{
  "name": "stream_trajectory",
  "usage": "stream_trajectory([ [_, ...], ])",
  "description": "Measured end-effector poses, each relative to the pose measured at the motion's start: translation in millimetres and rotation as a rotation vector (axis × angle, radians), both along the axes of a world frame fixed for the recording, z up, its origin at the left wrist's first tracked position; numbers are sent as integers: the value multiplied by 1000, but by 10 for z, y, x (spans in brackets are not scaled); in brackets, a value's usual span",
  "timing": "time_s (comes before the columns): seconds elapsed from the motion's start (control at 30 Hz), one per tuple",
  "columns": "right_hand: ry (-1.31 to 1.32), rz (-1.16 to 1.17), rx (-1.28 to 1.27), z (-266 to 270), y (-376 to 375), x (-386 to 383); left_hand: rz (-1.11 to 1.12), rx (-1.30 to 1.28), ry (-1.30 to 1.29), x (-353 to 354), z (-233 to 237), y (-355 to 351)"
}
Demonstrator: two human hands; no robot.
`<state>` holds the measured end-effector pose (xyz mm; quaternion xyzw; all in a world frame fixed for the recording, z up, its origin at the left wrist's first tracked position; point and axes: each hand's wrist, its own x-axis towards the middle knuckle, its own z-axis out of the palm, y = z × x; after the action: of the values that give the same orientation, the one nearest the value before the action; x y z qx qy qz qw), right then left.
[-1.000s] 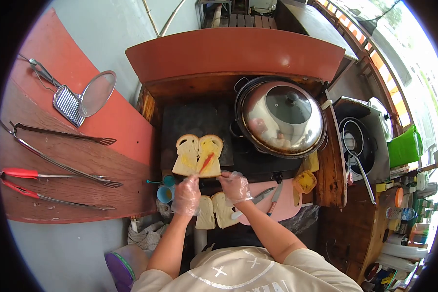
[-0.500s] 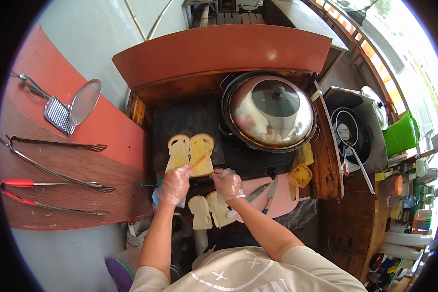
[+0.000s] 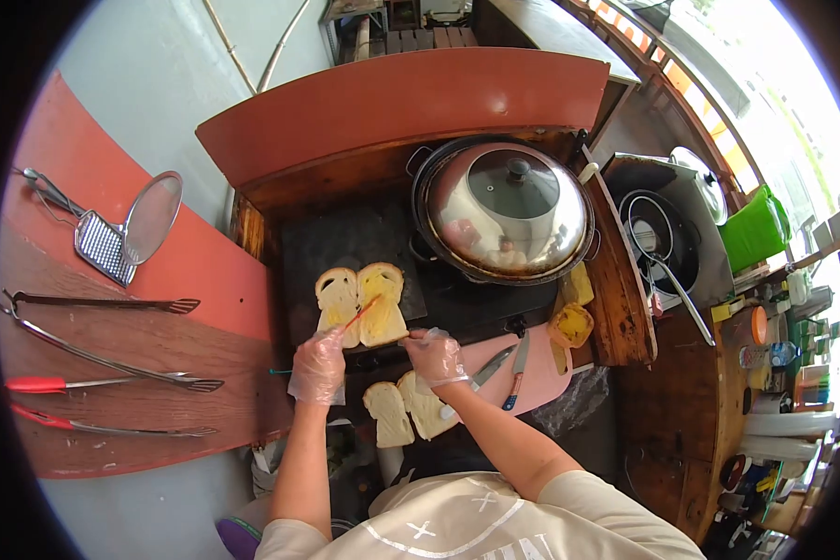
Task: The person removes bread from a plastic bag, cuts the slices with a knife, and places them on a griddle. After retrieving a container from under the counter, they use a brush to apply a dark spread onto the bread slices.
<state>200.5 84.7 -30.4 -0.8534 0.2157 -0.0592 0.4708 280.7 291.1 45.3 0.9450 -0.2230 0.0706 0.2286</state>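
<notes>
Two bread slices lie side by side on a black griddle [image 3: 299, 243]. The right slice [image 3: 380, 325] bears a yellow spread, with less on the left slice [image 3: 337, 291]. My left hand [image 3: 317, 368], in a clear plastic glove, is closed around a thin orange-red spreading tool [image 3: 362, 312], whose tip rests over the right slice. Gloved too, my right hand [image 3: 435, 358] has its fingertips pinched at that slice's lower right corner; whether they grip the bread is hard to tell. Two more slices [image 3: 389, 414] lie below the griddle's front edge.
A large domed pot lid [image 3: 513, 210] stands right of the griddle. Two knives [image 3: 518, 370] lie on a pink cutting board [image 3: 541, 392], near a container of yellow spread [image 3: 570, 325]. Tongs [image 3: 103, 381] and a grater [image 3: 105, 246] are at the left; a black pan [image 3: 686, 261] is at the right.
The camera view has shifted slightly. My left hand has moved down and left off the bread's lower edge, showing more of the tool and the left slice. My right hand stays by the corner.
</notes>
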Motion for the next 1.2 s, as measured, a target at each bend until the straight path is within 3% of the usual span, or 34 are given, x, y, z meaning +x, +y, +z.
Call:
stream_trajectory([
  [0.07, 34, -11, 9, 1, -9, 21, -9, 140, 74, -207, -59, -22],
  [0.13, -95, 33, -60, -153, 9, 12, -94, -18, 77, -448, -72, -71],
  [0.2, -52, -27, 22, -71, 26, -2, -121, -87, 130, -476, -62, -63],
  [0.27, -12, -78, 100, -54, 56, -18, -25, -149, 152, -303, -50, -93],
  [0.33, -40, -180, 152, -98, 102, 6, 15, -93, 128, -212, -74, -116],
  [0.4, -61, -213, 211, -286, 157, 31, -25, 169, 89, -224, -68, -135],
  [0.6, -60, -252, 266, -301, 165, 2, -164, -81, 38, -369, 122, -2],
  [0.67, -62, -233, 267, -223, 165, 33, 4, -59, -7, -238, 33, -64],
  [0.87, -132, -253, 328, -431, 179, 109, -57, -168, 116, -525, -52, -17],
  [0.97, -64, -230, 341, -619, 209, 101, 211, -250, 231, -437, 3, -34],
  [1.13, -135, -143, 233, -315, 166, 127, 125, -174, 107, -736, -177, -155],
  [1.2, -72, -110, 294, -313, 102, 66, 219, -510, 419, -894, -257, -216],
])
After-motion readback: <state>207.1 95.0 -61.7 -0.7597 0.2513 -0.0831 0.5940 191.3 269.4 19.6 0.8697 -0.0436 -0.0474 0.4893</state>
